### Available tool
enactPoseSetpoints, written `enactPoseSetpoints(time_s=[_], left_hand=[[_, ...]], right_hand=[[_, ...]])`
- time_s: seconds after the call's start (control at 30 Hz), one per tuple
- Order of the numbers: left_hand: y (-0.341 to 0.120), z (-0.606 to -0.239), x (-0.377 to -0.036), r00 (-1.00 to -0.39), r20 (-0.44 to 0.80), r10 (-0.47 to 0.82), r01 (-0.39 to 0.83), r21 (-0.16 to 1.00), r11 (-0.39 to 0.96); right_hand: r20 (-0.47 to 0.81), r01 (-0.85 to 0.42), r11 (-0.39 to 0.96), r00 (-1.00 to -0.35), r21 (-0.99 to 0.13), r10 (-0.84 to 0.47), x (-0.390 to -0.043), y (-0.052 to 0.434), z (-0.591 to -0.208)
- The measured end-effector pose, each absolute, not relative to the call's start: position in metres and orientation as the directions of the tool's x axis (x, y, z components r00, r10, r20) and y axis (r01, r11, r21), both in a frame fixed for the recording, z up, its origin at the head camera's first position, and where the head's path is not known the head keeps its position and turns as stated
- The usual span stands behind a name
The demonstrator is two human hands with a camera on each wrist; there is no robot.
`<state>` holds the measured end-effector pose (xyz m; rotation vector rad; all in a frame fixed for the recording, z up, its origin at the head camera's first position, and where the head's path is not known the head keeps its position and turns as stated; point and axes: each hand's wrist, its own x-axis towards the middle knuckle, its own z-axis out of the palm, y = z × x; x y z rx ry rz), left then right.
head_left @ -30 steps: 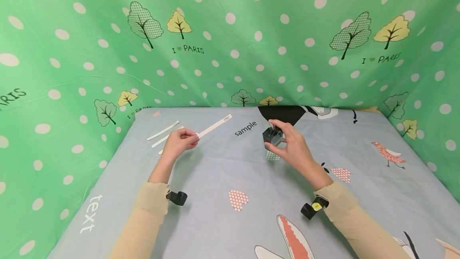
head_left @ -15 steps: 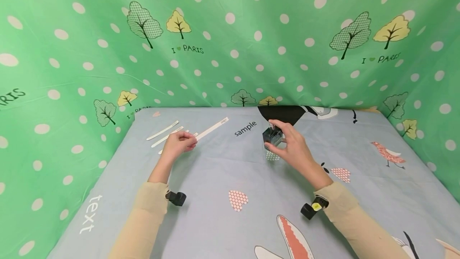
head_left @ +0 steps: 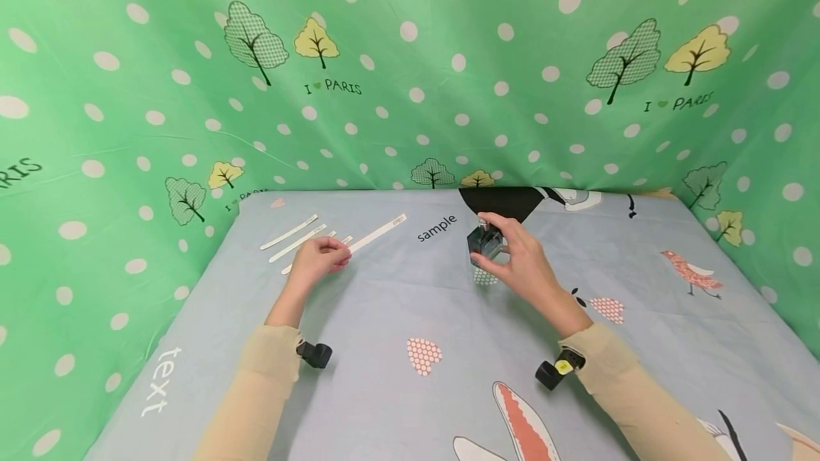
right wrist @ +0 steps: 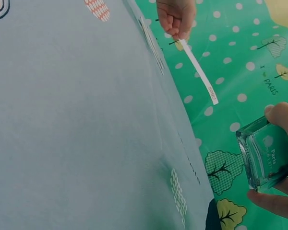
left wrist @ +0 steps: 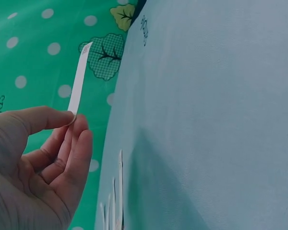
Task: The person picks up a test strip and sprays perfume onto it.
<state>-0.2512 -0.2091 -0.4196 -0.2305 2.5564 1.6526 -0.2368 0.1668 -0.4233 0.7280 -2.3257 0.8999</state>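
Between the thumb and a finger, my left hand point(head_left: 317, 260) pinches one end of a white paper perfume test strip point(head_left: 379, 232). The strip points up and to the right, its printed end outward, as the left wrist view also shows for the strip point(left wrist: 79, 79). My right hand point(head_left: 522, 255) holds a dark, clear glass perfume bottle point(head_left: 482, 242) above the sheet, one finger on the top and the thumb underneath. Lettering shows on the bottle point(right wrist: 266, 155) in the right wrist view. A gap separates the strip from the bottle.
Several more white test strips point(head_left: 288, 232) lie side by side on the grey-blue sheet point(head_left: 359, 390), left of and behind my left hand. A green dotted cloth point(head_left: 410, 91) hangs behind and along both sides.
The far end of the held strip has dipped and moved slightly left with my left hand. My right hand and the bottle stay in place.
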Motion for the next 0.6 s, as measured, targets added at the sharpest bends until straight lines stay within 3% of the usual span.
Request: enactPoseSetpoints(time_s=[0.6], left_hand=[[-0.2125,-0.4292,-0.2495,-0.967,-0.239,-0.085,-0.251,0.852,0.460]], right_hand=[[0.642,-0.653,0.599,-0.714,-0.464,-0.281,-0.2358,0.1652,-0.4238]])
